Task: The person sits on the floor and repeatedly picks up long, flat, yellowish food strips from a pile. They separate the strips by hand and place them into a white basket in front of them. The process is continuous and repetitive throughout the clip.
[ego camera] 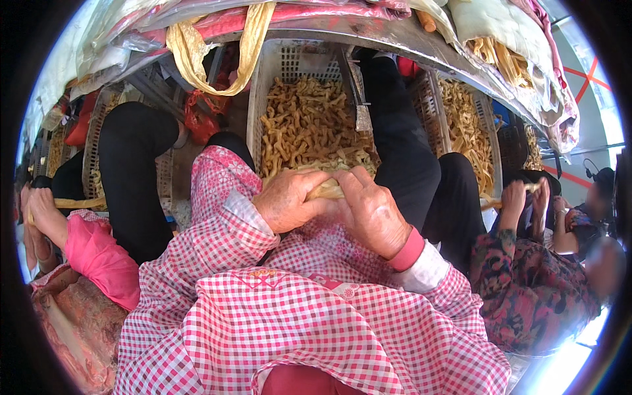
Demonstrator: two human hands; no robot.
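Note:
Both hands meet over my lap, at the near end of a plastic crate. My left hand (289, 200) grips a pale yellow, folded strip (326, 190) that looks like tofu skin. My right hand (377, 212) holds the same strip from the other side, fingers curled over it. Most of the strip is hidden by the fingers, so I cannot tell how it is folded. Just beyond, the white perforated crate (253, 108) holds many short knotted pieces (306, 123) of the same yellow material. Paler pieces lie at its near end.
A long yellow strip (247, 49) hangs over the metal table edge (335, 37). Cloth and plastic sheeting (123, 29) cover the tabletop. Another crate (442, 113) stands right. Co-workers' hands (526, 197) work at the right, others (42, 207) at the left. A red plastic bag (200, 121) hangs beneath the table.

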